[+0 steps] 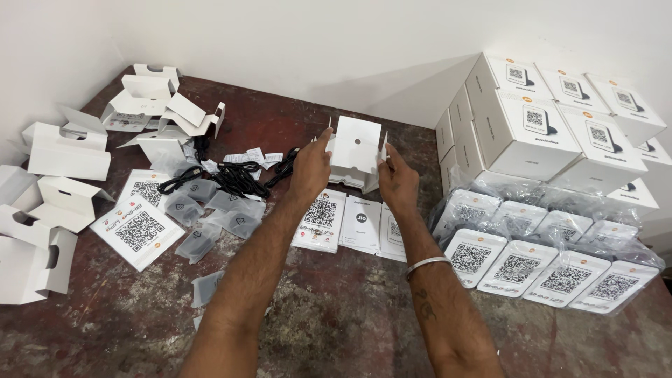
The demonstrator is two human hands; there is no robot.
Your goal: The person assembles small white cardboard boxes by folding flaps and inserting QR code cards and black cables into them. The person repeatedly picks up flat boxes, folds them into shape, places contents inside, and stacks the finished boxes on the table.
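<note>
Insert [355, 159] btwn both hands' grip

A worn, reddish-brown counter [336, 315] is seen set against a white wall [294, 35]. At the right, white printed boxes [539, 126] are stacked in rows, and below them a row of small white devices wrapped in clear plastic [532, 262] is laid out (each bears a square code pattern). Folded white cardboard inserts [63, 161] are scattered along the left side. A tangle of black cables [234, 175] is seen near the middle, just beside grey pouches [210, 210]. Printed code cards [138, 227] are spread flat at the left, and white leaflets [360, 224] are lined up at the centre.
</note>
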